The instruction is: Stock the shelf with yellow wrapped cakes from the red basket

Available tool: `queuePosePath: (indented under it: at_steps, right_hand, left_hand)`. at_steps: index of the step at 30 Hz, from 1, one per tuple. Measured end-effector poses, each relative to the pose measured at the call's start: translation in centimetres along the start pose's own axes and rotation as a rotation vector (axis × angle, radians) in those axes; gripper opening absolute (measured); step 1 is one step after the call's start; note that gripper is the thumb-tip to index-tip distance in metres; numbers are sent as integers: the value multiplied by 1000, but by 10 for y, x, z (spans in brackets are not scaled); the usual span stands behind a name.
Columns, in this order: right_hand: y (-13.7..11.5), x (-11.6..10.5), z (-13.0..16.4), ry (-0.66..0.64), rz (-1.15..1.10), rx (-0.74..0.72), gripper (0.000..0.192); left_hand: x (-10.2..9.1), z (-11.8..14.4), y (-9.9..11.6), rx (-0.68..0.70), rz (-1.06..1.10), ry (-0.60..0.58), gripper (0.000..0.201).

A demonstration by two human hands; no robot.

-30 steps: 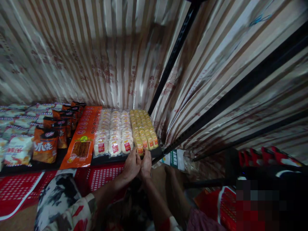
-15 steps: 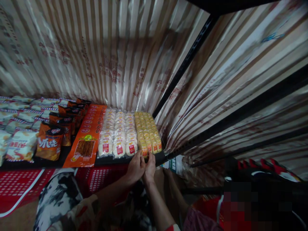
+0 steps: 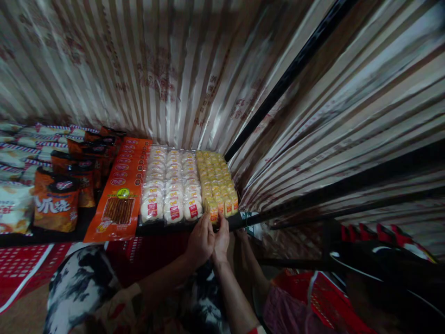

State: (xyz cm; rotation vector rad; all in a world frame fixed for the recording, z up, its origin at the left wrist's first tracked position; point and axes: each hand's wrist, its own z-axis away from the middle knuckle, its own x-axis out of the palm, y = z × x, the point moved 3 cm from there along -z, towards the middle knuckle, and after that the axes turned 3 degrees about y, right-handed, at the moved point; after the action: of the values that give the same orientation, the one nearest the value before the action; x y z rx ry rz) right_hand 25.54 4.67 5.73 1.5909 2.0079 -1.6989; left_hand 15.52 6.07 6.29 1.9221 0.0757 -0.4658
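- The front yellow packet (image 3: pixel 213 214) is being pinched at its near edge by both hands, at the front right corner of the black shelf (image 3: pixel 62 234), just above the shelf lip.
- The left hand (image 3: pixel 200 241) is being held closed on that packet, its fingers curled onto the front face; the right hand (image 3: pixel 221 237) is being pressed against it from the right side, fingertips also closed on the same packet.
- The packet is being judged light and soft: a small sealed wrapper with a cake-like piece inside, likely to crush if squeezed hard, and its glossy film is likely slippery. The sealed edge or the two short sides are being judged the safest places to take hold.
- The packet is being seen as yellow with a small red and white label on its front, one of many alike lined up in yellow rows (image 3: pixel 217 178) running back toward the wall.
- Just to the left, rows of white round buns (image 3: pixel 172 183) in clear wrappers with red labels are being shown, touching the yellow rows.
- Further left, a long orange pack (image 3: pixel 120 195) is being shown lying flat, then dark orange snack bags (image 3: pixel 57 204) standing upright.
- A striped shiny sheet (image 3: pixel 174 69) is being seen hanging behind the shelf, and red baskets (image 3: pixel 21 264) are being seen below.
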Motion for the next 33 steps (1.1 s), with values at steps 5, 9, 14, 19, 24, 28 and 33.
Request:
queuePosePath:
  at_steps: [5,9,14,19,24,28,33]
  right_hand:
    - [8,-1,2,46,1,9,49]
    - [15,-1,3,48,1,-4,47]
    - [19,-2,4,36,12,-13,44]
    - [23,-1,7,53,12,-27,42]
    - [21,0,6,49,43,-69,44]
    - [17,1,5,41,88,-81,43]
    - [14,0,4,34,108,-90,44]
  left_hand:
    - [3,1,5,-9,-43,11,52]
    - [3,1,9,1,-61,-14,51]
    - [-2,2,11,22,-58,-41,51]
    - [-7,-1,14,45,-67,-75,51]
    - [-9,-3,10,60,-76,-73,50]
    - [-7,-3,7,65,-106,-68,50]
    - [-6,-4,7,65,-119,-61,48]
